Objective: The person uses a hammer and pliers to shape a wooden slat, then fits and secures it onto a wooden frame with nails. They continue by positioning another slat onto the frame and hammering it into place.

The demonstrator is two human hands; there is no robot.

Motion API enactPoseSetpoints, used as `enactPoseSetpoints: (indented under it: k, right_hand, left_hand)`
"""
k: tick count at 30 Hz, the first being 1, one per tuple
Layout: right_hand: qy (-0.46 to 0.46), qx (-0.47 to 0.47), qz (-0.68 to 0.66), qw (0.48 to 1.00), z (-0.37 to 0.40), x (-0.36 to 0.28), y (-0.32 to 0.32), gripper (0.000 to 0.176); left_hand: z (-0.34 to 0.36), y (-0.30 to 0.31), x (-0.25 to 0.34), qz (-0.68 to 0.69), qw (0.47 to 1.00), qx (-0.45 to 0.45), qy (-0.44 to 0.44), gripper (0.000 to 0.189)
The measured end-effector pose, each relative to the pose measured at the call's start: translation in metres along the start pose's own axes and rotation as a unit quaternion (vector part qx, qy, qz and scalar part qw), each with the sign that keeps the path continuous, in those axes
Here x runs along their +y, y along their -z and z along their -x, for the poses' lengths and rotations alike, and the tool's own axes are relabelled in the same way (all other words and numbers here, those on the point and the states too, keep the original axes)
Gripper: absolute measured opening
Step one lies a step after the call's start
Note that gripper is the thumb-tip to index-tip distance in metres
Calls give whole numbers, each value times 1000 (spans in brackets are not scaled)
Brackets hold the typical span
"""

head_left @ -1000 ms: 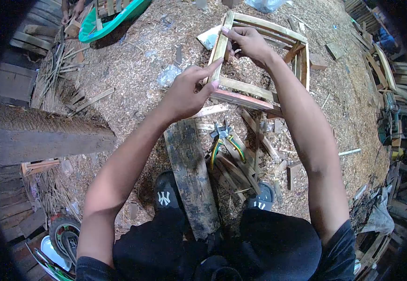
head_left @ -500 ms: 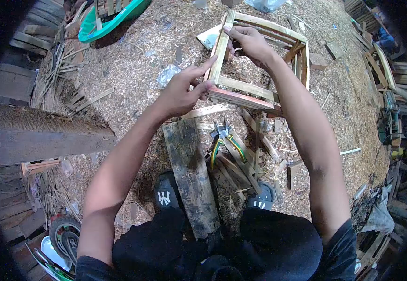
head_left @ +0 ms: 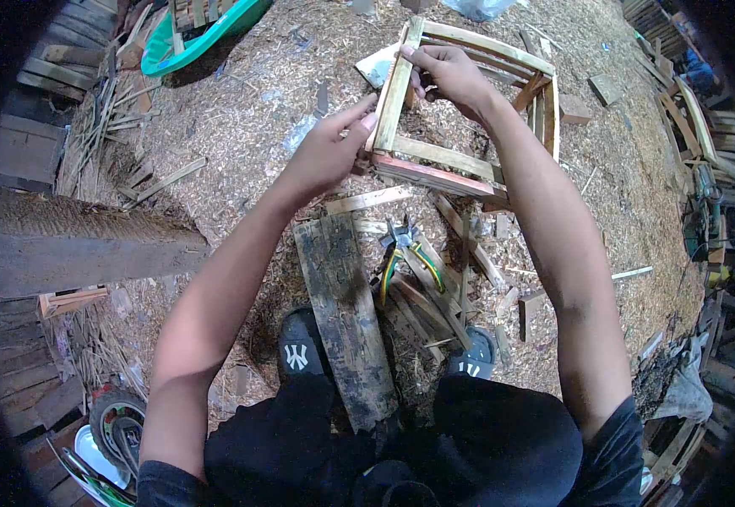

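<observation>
Now the left hand (head_left: 327, 154) has crept up and in: a second ago its forefinger lay stretched along the wood, and at this moment the fingers are drawn together with the tips pressed to the outer edge of the left slat (head_left: 394, 91), low down near the corner. Whether they pinch something small there, I cannot tell. The right hand (head_left: 452, 74) has hardly budged, and it stays curled tight around the same slat near its upper end, knuckles up. So both hands have closed on one piece of wood, and by the look of it the work has narrowed to that slat's lower joint. The crate frame (head_left: 448, 160) lies on the sawdust floor (head_left: 241, 118) just ahead of the person's knees, its reddish rail nearest. Pliers (head_left: 401, 252) with green and yellow handles rest untouched among offcuts, beside a dark plank (head_left: 346, 313), well short of either hand.
</observation>
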State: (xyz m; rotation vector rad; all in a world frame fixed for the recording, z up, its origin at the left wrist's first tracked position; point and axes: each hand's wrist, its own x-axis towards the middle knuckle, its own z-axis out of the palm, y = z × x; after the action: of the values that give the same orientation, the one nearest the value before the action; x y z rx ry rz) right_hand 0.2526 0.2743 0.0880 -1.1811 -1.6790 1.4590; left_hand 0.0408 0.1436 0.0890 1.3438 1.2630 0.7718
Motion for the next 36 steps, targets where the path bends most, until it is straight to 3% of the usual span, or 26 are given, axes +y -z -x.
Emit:
enactPoseSetpoints:
  k: [3,8,11,14,16,18,20,24,29,33,34,36]
  right_hand:
    - [5,-5,7,1000,-3,2,1,43]
    - [-1,5,24,1000,0,0,-1,45]
    - [-39,17,21,999,6,-5,5,48]
    - [18,95,199,975,20,-7,22,60]
    - [90,60,327,939,56,-18,27,69]
    - [13,48,377,925,115,-39,9,67]
    - [56,15,420,906,144,-26,3,65]
    - [126,62,465,874,157,-11,0,45]
    - [171,66,469,864,154,-8,8,34]
    - [180,91,504,840,158,-2,0,29]
    - [174,88,502,842,159,-1,0,29]
    - [349,150,483,789,159,1,3,22]
  left_hand:
    - [-14,3,7,-51,997,16,49,61]
    - [-32,-7,15,78,990,-84,85,71]
    - [-34,-14,19,93,989,-62,94,69]
    - [-36,-18,8,107,990,-52,80,68]
    - [-30,-16,14,107,987,-55,109,68]
    - [-32,-14,13,112,983,-54,132,68]
    - [-40,-13,-3,141,980,-68,127,69]
    - [-31,-20,13,111,980,-62,151,65]
    - [-39,-24,-2,116,985,-36,124,71]
    - [-27,-26,7,113,978,-34,172,70]
    - [-26,-22,6,139,975,-84,151,69]
    - [-26,-23,3,122,982,-61,131,69]
